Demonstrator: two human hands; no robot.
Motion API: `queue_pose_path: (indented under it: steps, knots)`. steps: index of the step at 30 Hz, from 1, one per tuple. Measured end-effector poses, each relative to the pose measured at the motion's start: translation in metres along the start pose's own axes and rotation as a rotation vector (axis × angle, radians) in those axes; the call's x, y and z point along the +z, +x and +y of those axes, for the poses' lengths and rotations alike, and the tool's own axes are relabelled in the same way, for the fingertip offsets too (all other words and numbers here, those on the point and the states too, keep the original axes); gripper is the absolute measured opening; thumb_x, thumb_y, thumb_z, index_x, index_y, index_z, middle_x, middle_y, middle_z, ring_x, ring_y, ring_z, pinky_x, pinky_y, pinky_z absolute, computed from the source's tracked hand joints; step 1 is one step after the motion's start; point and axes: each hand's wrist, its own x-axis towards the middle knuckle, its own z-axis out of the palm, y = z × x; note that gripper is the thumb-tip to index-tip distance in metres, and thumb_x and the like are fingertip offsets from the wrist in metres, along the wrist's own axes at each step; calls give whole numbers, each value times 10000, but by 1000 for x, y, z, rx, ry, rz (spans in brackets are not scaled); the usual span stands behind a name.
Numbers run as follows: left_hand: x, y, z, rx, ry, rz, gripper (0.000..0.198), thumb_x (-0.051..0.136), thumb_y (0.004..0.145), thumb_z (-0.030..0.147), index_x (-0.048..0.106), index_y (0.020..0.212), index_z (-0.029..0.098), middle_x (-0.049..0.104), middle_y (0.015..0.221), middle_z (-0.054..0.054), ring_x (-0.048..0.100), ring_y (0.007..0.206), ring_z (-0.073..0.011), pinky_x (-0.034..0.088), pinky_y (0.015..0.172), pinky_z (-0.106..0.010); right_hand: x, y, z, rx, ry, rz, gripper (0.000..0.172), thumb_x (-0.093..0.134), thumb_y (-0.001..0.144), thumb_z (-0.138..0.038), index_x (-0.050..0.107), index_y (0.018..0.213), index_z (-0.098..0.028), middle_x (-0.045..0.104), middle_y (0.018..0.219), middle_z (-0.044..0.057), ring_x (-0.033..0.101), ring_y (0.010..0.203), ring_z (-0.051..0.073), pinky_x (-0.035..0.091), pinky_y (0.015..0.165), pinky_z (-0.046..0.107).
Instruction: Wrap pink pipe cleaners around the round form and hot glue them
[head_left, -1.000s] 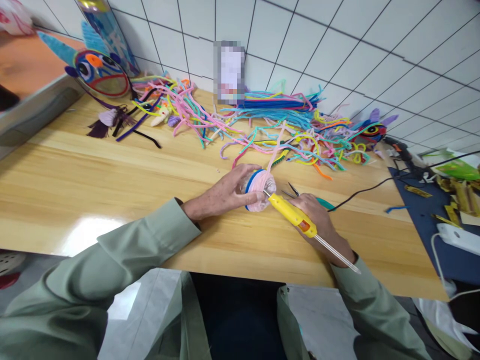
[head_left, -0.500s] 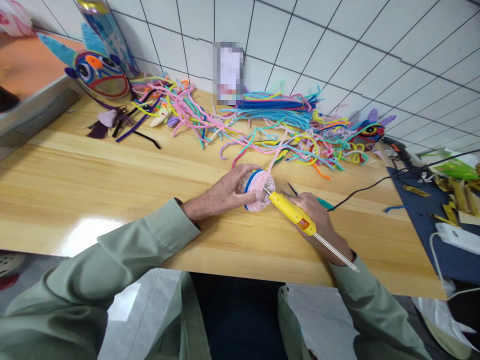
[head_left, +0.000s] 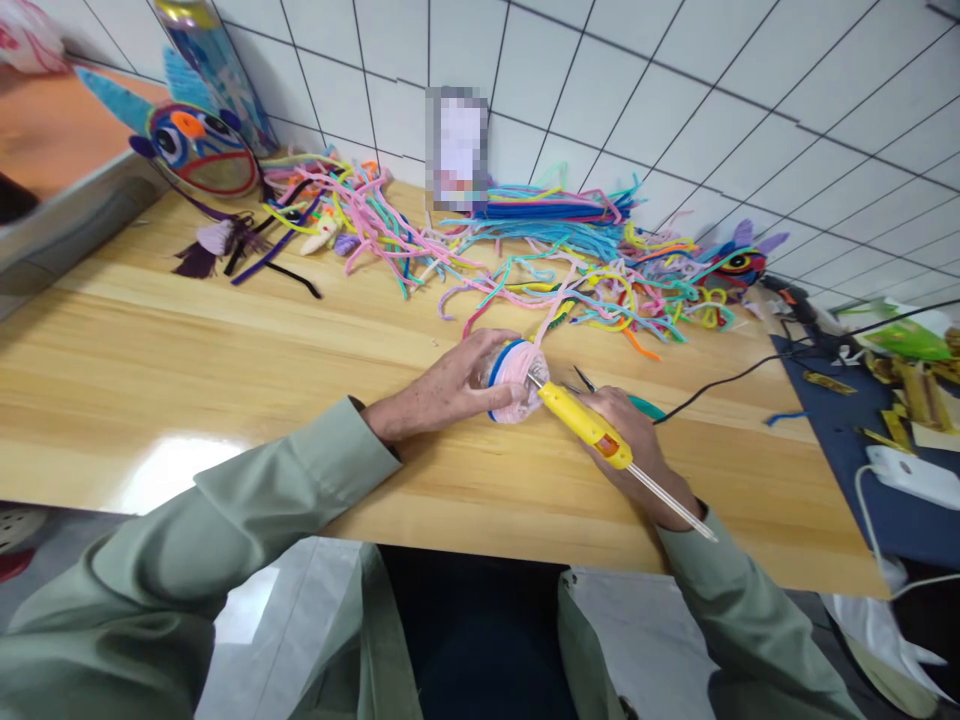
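Observation:
My left hand [head_left: 469,380] is closed around a small clear round container [head_left: 541,390] banded with pink and blue pipe cleaners. A loose pink pipe cleaner [head_left: 551,315] runs up from its rim toward the pile. In my right hand [head_left: 622,415] is a yellow hot glue gun [head_left: 585,425], its metal tip touching or very close to the pink band. A clear glue stick [head_left: 671,502] sticks out of its back end. Just beyond the right hand lie dark-tipped scissors or pliers [head_left: 585,378] and a green item [head_left: 646,408], partly hidden.
Many coloured pipe cleaners [head_left: 420,240] lie along the tiled wall. A decorated face [head_left: 202,150] with blue ears stands at the left, a smaller one [head_left: 739,262] at the right. A black cable [head_left: 720,385] crosses to a blue mat [head_left: 832,440] with a white power strip [head_left: 915,475].
Both hands, the container and the glue gun stay almost in place. Only the view has shifted very slightly.

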Motion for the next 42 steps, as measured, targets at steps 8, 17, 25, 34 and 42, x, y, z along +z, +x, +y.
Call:
queue_pose_path:
  steps: [8, 17, 25, 34, 42]
  knots:
    - [1, 0, 1, -10, -31, 13, 654, 813, 956, 498, 599, 1498, 202, 673, 1492, -161, 657, 1368, -342, 534, 1196, -512, -1, 5, -2, -69, 3, 28, 291, 519, 1140, -404, 710, 1297, -251, 770, 944, 75, 722, 811, 261, 581, 732, 411]
    - [0, 1, -1, 9, -17, 3, 672, 799, 953, 556, 593, 1487, 203, 678, 1482, -153, 660, 1341, -331, 536, 1186, -502, -2, -1, 3, 18, 44, -69, 317, 576, 1114, -501, 759, 1259, -285, 794, 965, 76, 757, 868, 282, 616, 783, 457]
    - [0, 0, 3, -19, -31, 6, 655, 790, 967, 578, 611, 1475, 205, 678, 1475, -149, 646, 1365, -326, 538, 1188, -481, 1, -3, 4, 47, 14, -51, 278, 590, 1109, -453, 735, 1241, -256, 796, 969, 82, 755, 859, 283, 616, 789, 465]
    - [0, 0, 2, -20, -33, 6, 668, 779, 964, 578, 593, 1485, 203, 683, 1467, -158, 650, 1358, -341, 532, 1192, -523, 2, -2, 3, 50, 11, -43, 329, 537, 1131, -484, 729, 1247, -244, 809, 1008, 102, 761, 904, 285, 631, 805, 474]
    - [-1, 0, 2, -29, -17, -3, 669, 792, 958, 563, 600, 1483, 196, 687, 1458, -160, 655, 1357, -344, 529, 1203, -526, 3, -3, 4, 17, 32, -10, 315, 559, 1115, -486, 710, 1292, -272, 799, 1017, 88, 754, 890, 292, 623, 796, 477]
